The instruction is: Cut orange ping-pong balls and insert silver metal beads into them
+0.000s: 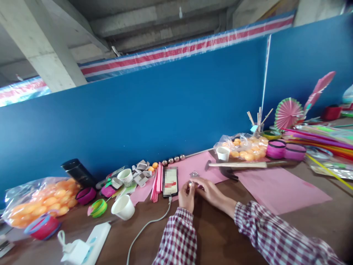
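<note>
My left hand (186, 197) is closed in a pinch on a small shiny silvery piece (191, 184), too small to name its kind. From the right, my right hand (211, 190) reaches across with bent fingers, its fingertips meeting the left ones at that piece. What the right fingers grip is partly hidden. Just beyond the fingers, a little heap of silvery bits (194, 173) lies on pink paper (183, 167). A phone (170, 182) with a charging cable (149, 222) is close to my left hand. Right of the hands, a hammer (242, 165) rests across the pink sheets.
White paper cups (123, 207), a bag of orange balls (46, 200) and a power strip (99, 239) occupy the left side. Steel balls (177, 159) line the blue partition (165, 110). Another pink sheet (281, 189), purple rolls (294, 151) and coloured sticks (325, 141) lie right.
</note>
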`<state>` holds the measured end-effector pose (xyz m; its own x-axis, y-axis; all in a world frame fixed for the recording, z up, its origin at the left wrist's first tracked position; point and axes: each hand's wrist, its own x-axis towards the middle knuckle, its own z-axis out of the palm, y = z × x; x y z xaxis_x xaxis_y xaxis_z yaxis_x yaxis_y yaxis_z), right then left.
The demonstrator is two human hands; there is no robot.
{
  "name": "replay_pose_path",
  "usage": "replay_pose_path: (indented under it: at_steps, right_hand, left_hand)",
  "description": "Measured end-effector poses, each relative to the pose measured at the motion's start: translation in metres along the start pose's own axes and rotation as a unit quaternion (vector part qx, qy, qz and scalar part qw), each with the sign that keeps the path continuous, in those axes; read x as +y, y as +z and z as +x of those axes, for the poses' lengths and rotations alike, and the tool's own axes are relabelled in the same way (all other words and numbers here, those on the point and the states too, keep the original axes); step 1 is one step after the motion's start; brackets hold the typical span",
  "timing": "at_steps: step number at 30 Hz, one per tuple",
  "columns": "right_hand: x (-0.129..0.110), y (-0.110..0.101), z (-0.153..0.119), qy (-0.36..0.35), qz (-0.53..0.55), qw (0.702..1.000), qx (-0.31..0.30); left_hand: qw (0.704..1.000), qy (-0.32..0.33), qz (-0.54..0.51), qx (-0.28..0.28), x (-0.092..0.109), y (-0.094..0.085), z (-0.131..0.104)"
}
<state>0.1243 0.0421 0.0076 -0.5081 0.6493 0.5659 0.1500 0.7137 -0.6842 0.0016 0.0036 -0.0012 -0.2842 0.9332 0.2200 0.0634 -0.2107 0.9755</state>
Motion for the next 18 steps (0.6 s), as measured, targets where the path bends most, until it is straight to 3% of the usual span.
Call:
replay_pose_path:
  at_steps: [18]
  right_hand:
    - [-0.0017,0.0023,0.0017,-0.01,-0.024,1.0,-0.002]
  left_hand:
    - [0.999,-0.012,0.007,0.04,-0.0037,0.0006,0.0004]
